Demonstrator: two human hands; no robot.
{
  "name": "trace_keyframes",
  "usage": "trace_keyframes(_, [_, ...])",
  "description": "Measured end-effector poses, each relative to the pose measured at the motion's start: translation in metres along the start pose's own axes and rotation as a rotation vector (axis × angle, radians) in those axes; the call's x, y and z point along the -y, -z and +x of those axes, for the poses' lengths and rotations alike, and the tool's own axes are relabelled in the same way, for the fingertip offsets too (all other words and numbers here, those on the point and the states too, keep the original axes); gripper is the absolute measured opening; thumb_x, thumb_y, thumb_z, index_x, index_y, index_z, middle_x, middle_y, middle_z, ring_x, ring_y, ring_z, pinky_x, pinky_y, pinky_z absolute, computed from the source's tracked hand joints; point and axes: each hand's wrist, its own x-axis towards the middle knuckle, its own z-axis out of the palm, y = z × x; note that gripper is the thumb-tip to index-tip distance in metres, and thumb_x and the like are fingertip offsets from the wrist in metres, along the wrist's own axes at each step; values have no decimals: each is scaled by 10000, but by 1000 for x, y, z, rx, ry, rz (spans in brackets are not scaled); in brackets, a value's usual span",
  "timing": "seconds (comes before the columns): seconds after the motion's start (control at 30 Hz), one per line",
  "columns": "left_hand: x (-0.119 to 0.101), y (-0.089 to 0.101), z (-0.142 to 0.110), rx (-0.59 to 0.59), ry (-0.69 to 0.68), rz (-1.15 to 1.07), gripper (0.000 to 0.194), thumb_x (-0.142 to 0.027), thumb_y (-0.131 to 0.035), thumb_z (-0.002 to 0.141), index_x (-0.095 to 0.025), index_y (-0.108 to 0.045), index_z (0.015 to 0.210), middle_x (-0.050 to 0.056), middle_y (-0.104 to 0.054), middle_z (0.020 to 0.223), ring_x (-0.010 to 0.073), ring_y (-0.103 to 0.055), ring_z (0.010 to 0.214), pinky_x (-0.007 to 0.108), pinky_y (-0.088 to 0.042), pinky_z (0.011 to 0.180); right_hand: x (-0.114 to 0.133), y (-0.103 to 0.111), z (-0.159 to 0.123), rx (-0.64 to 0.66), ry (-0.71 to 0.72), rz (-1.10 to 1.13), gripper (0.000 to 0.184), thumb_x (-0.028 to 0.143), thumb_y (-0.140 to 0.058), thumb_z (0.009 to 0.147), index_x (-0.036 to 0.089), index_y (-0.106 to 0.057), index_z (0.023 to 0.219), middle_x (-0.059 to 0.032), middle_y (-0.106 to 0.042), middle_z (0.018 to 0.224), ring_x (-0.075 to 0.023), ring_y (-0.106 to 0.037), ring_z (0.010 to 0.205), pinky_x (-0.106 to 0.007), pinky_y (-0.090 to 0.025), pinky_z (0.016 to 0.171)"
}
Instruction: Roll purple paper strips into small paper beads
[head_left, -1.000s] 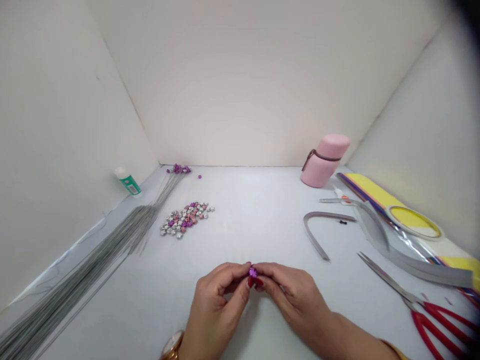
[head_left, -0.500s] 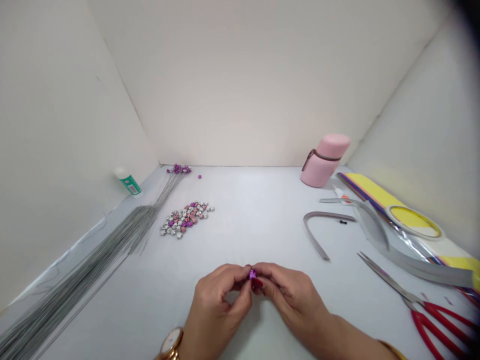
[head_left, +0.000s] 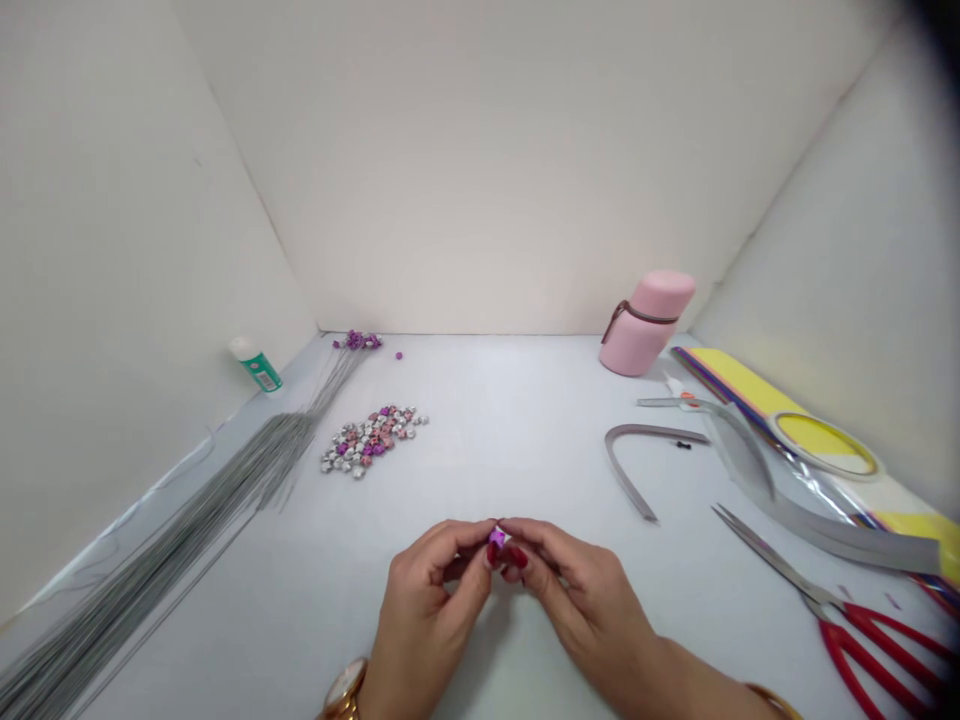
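Note:
Between the fingertips of both hands is a small shiny purple paper star, just above the near part of the white table. My left hand pinches it from the left with thumb and forefinger. From the right, my right hand closes its thumb and fingertips on the same star; part of it is hidden by the fingers. Beyond the hands to the left lies a pile of small stars in silver, purple and copper pink. One loose purple star rests farther back.
A bundle of thin grey wires, with purple stars at its far end, runs along the left. A glue stick leans there. On the right are a pink flask, scissors, grey strips, a tape roll and coloured sheets.
The star has turned between the fingertips, so its pointed shape shows more. Both hands have shifted slightly up and left, and the left thumb has moved up onto the star.

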Motion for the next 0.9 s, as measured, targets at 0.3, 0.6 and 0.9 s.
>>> trace_keyframes(0.3, [3,1,0,8,-58,-10,238,-102,-505,803,-206,-624,982,39,-652,859,137,-607,776,231,-492,694,-3,2,0,-17,37,-39,246,157,-446,840,226,-594,1024,-12,-681,824,-138,-634,734,-221,-512,698])
trace_keyframes(0.6, [3,1,1,4,-146,25,277,-54,-488,798,-215,-629,974,28,-659,809,126,-613,733,219,-496,661,-1,3,0,-64,98,-103,262,124,-472,821,206,-577,1047,-21,-691,859,-145,-646,789,-222,-513,715])
trace_keyframes(0.9, [-2,2,-1,-3,-124,103,248,-80,-522,770,-187,-633,964,53,-674,842,144,-631,760,218,-525,665,1,5,4,-54,65,-123,210,162,-441,835,218,-618,933,-13,-696,764,-136,-650,684,-208,-517,621])
